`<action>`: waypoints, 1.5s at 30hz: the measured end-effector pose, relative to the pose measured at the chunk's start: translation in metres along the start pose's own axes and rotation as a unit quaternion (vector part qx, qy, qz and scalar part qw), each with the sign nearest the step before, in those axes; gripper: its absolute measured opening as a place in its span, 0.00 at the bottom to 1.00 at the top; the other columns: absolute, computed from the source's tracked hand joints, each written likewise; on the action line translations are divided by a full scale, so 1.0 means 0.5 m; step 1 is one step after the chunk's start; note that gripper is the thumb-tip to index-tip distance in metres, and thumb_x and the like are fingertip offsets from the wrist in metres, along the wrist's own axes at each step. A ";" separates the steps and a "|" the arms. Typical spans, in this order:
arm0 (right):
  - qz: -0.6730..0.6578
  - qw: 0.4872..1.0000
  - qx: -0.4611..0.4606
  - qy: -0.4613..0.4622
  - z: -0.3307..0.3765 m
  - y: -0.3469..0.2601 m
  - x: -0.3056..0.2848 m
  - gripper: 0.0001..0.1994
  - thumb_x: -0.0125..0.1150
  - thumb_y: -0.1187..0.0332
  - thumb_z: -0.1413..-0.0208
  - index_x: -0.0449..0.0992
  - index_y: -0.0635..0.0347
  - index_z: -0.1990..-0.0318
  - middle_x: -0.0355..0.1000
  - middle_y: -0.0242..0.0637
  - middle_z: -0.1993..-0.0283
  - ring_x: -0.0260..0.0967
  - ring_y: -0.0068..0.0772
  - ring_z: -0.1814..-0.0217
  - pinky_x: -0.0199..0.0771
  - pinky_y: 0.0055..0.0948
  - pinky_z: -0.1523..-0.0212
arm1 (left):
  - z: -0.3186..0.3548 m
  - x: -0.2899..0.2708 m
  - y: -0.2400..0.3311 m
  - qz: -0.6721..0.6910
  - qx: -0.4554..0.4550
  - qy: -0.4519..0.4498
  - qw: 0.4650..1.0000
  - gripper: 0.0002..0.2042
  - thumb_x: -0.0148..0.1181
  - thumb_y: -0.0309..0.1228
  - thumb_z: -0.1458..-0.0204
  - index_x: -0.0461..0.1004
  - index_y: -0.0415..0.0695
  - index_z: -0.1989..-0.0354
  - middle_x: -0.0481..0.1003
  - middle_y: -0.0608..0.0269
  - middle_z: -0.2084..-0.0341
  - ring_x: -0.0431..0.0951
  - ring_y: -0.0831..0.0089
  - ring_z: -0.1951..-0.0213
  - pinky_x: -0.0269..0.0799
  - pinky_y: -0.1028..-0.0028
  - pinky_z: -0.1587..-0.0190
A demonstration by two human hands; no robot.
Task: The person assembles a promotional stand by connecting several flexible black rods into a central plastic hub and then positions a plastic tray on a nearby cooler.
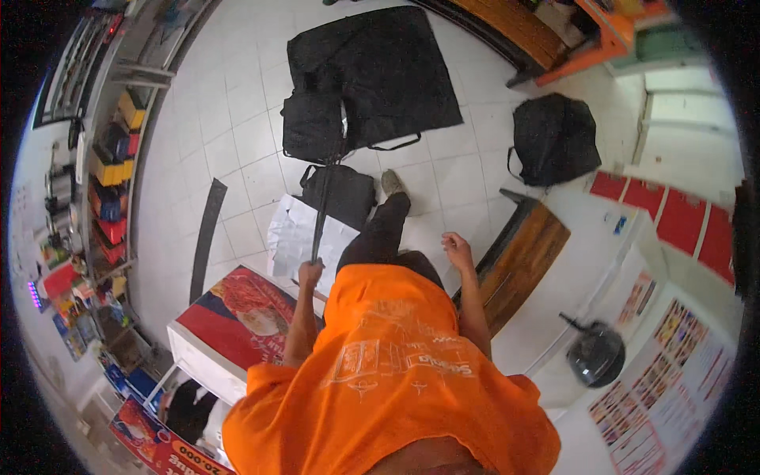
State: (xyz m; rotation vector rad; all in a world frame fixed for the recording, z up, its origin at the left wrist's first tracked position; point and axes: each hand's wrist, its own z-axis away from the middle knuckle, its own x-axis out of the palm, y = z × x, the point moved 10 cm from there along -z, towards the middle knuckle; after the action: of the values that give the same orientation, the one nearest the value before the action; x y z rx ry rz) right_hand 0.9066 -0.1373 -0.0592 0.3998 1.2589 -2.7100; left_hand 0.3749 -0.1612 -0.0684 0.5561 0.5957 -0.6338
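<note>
orange shirt (412, 356) up close, left hand (311, 274) gripping a long black strap (321, 218), right hand (457, 248) loosely uncurled near wooden bench (526, 261)!

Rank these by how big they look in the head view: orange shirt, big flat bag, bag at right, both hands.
1. Orange shirt
2. Big flat bag
3. Bag at right
4. Left hand and right hand: too alike to rank
</note>
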 end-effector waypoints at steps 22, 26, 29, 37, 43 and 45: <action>0.485 0.779 -0.231 -0.323 -1.448 -0.026 0.778 0.14 0.57 0.66 0.45 0.74 0.49 0.50 0.74 0.48 0.52 0.72 0.50 0.50 0.71 0.45 0.48 | 0.087 0.653 0.188 0.302 -0.411 0.060 0.858 0.18 0.58 0.40 0.42 0.72 0.33 0.74 0.72 0.65 0.82 0.69 0.75 0.76 0.65 0.71 0.70; 0.511 0.709 -0.383 -0.298 -1.525 0.017 0.924 0.15 0.59 0.68 0.46 0.74 0.50 0.50 0.67 0.40 0.41 0.67 0.46 0.42 0.70 0.42 0.45 | 0.088 0.777 0.278 0.418 -0.464 0.042 0.780 0.17 0.58 0.39 0.43 0.72 0.34 0.74 0.71 0.66 0.83 0.68 0.76 0.78 0.63 0.72 0.73; 0.562 0.662 -0.405 -0.285 -1.521 0.054 1.012 0.16 0.60 0.69 0.47 0.72 0.51 0.49 0.65 0.39 0.39 0.64 0.46 0.40 0.70 0.43 0.45 | 0.098 0.801 0.296 0.447 -0.488 0.059 0.747 0.17 0.59 0.39 0.43 0.71 0.35 0.74 0.70 0.67 0.83 0.67 0.77 0.79 0.62 0.73 0.74; 0.430 0.740 -0.443 -0.268 -1.538 0.046 0.980 0.14 0.59 0.68 0.46 0.72 0.58 0.52 0.74 0.49 0.57 0.72 0.54 0.53 0.71 0.44 0.52 | 0.101 0.824 0.310 0.504 -0.513 0.122 0.684 0.15 0.59 0.37 0.43 0.70 0.38 0.74 0.68 0.69 0.85 0.64 0.80 0.82 0.59 0.76 0.79; 0.392 0.781 -0.312 -0.372 -1.510 0.122 0.919 0.11 0.51 0.64 0.38 0.73 0.63 0.57 0.76 0.42 0.69 0.74 0.34 0.72 0.73 0.32 0.68 | 0.020 0.727 0.307 0.514 -0.561 0.207 0.616 0.18 0.58 0.35 0.42 0.64 0.44 0.82 0.59 0.75 0.89 0.57 0.86 0.84 0.49 0.79 0.83; 0.342 0.823 -0.126 -0.436 -1.499 0.190 0.907 0.12 0.49 0.64 0.36 0.73 0.63 0.56 0.76 0.38 0.68 0.72 0.25 0.73 0.72 0.28 0.70 | 0.016 0.713 0.289 0.503 -0.576 0.204 0.611 0.19 0.57 0.36 0.41 0.62 0.45 0.84 0.57 0.76 0.89 0.55 0.87 0.84 0.47 0.80 0.83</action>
State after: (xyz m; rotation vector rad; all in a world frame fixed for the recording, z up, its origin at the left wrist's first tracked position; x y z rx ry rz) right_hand 0.6322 0.3730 -0.7231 -0.3483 0.9041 -1.7032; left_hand 0.7090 -0.2025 -0.2549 -0.2885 0.8487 1.0179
